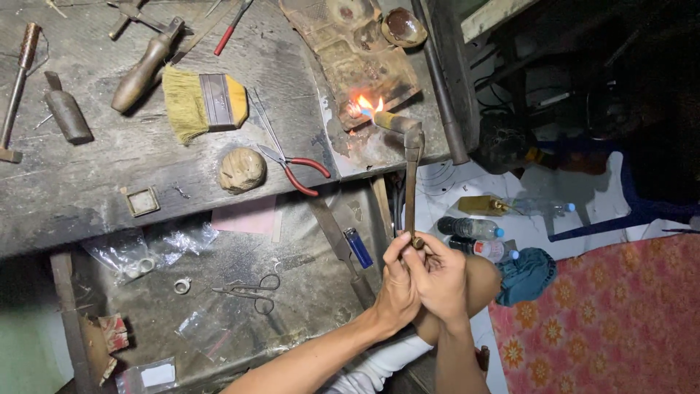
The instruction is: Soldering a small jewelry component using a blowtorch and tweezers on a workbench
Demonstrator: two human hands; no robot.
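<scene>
both hands meet at the near end of a long metal torch [413, 191], the left hand [397, 288] and the right hand [442, 281] pressed together and clamped around its base. its bent nozzle reaches to the far side, where a flame [367, 105] burns on a scorched block [357, 58] at the right end of the surface [80, 190]. red-handled snips [295, 164] lie left of the torch, a yellow brush [200, 102] farther left. a blue lighter [357, 246] lies near the hands, just left of them.
</scene>
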